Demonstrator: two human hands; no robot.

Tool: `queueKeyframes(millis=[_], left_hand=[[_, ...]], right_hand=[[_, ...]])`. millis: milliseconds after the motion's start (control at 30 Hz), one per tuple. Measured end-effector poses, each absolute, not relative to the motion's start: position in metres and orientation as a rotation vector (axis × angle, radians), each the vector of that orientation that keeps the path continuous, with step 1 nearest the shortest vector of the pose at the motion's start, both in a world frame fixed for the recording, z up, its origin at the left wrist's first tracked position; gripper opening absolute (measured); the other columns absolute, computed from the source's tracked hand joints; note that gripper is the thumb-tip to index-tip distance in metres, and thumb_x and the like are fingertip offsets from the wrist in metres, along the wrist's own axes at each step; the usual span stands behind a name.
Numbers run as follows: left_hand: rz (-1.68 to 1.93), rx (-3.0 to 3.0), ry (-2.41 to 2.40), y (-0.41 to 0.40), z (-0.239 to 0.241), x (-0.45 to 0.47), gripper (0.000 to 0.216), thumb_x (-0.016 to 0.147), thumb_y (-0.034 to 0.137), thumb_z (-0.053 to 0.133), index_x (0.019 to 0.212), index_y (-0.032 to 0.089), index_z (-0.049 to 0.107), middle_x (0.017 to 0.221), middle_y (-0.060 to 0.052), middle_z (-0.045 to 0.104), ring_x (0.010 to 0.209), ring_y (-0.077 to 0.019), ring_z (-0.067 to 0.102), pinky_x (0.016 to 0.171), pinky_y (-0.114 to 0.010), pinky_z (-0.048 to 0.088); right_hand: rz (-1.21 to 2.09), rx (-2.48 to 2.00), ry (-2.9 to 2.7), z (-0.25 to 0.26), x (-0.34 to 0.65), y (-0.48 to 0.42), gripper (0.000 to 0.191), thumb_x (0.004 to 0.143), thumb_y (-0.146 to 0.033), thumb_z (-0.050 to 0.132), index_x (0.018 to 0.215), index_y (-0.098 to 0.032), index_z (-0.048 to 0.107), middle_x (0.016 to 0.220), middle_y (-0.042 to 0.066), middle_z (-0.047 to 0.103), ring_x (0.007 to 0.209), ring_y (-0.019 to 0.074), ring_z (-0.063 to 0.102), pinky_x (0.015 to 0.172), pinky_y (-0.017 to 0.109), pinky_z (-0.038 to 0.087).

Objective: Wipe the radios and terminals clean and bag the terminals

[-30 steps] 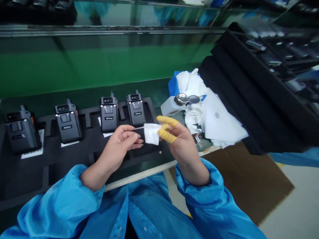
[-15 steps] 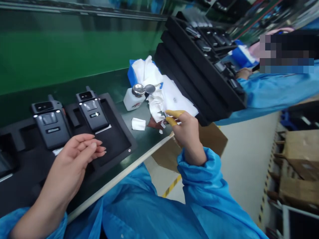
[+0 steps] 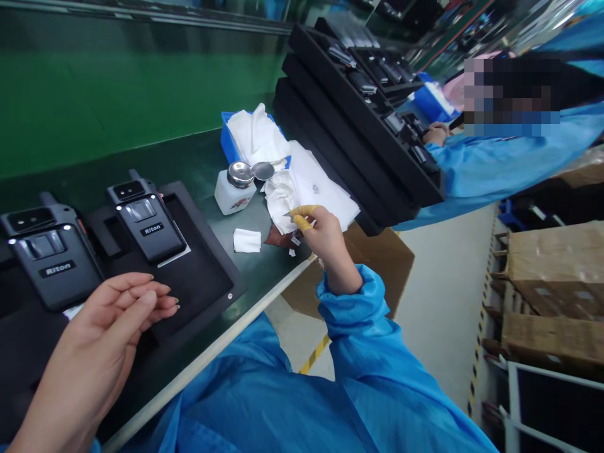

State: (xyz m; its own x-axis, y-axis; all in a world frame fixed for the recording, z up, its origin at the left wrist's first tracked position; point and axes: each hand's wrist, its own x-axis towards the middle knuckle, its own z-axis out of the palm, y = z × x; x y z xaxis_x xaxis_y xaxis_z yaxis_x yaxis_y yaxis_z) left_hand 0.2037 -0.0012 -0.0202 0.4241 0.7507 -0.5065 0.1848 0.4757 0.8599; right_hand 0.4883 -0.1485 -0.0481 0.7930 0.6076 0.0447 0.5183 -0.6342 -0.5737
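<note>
Yellow covers [image 3: 306, 209] wrap two fingers of the right hand [image 3: 326, 238], which pinch what seems a small pointed thing [image 3: 287, 214], close to crumpled white cloth [image 3: 279, 196]. The left hand [image 3: 106, 340] has thumb and fingertips pressed together, near two radios [image 3: 147, 233] in the black tray [image 3: 207, 234]. White bottle [image 3: 233, 194] and blue box [image 3: 229, 141] stand beyond; stacked trays [image 3: 358, 135] close the right side. Between tray and bottle, green tabletop [image 3: 207, 165] reaches its pale front edge [image 3: 212, 350].

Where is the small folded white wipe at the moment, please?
In the head view, the folded white wipe lies on the bench, a little left of centre, in front of the white bottle and left of the reddish-brown piece.
</note>
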Motion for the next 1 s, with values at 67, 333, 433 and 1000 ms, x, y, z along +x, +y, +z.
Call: queueKeyframes(millis=[67, 333, 433, 1000], left_hand=[[0.451, 1.051, 1.110, -0.001, -0.021, 0.203, 0.043, 0.053, 0.048, 0.085, 0.084, 0.024, 0.066, 0.079, 0.002, 0.069, 0.068, -0.0127, 0.067, 0.064, -0.017, 0.057], [0.422, 1.035, 1.140, -0.001, -0.020, 0.206, 0.047, 0.052, 0.054, 0.084, 0.083, 0.023, 0.066, 0.077, 0.002, 0.069, 0.068, -0.0130, 0.067, 0.065, -0.019, 0.056], [0.405, 1.059, 1.155, -0.001, -0.020, 0.204, 0.046, 0.054, 0.055, 0.081, 0.082, 0.023, 0.064, 0.077, 0.003, 0.069, 0.068, -0.0127, 0.067, 0.066, -0.020, 0.056], [-0.141, 2.669, 1.567, 0.045, 0.027, 0.262, 0.087, 0.088, 0.062, 0.041, 0.151, 0.011, 0.011, 0.113, -0.025, 0.059, 0.090, -0.0368, 0.066, 0.071, -0.041, 0.051]], right_hand=[[0.227, -2.412, -0.945, -0.048, 0.489, -0.149, 0.022, 0.073, -0.023, 0.062, 0.092, -0.021, 0.074, 0.091, 0.007, 0.069, 0.086, 0.0217, 0.059, 0.083, 0.039, 0.046], [0.605, -1.669, -0.318, -0.042, 0.494, -0.147, 0.026, 0.056, -0.036, 0.077, 0.073, -0.021, 0.066, 0.063, -0.004, 0.057, 0.055, 0.0080, 0.044, 0.055, 0.025, 0.040], [0.793, -1.415, -0.251, -0.034, 0.493, -0.149, 0.036, 0.048, -0.038, 0.082, 0.075, -0.023, 0.063, 0.060, -0.007, 0.053, 0.053, 0.0066, 0.043, 0.052, 0.023, 0.039], [-0.357, -2.193, -1.705, 0.008, 0.472, -0.060, 0.027, 0.081, -0.019, 0.049, 0.090, -0.020, 0.074, 0.092, 0.011, 0.066, 0.088, 0.0251, 0.051, 0.071, 0.039, 0.034]])
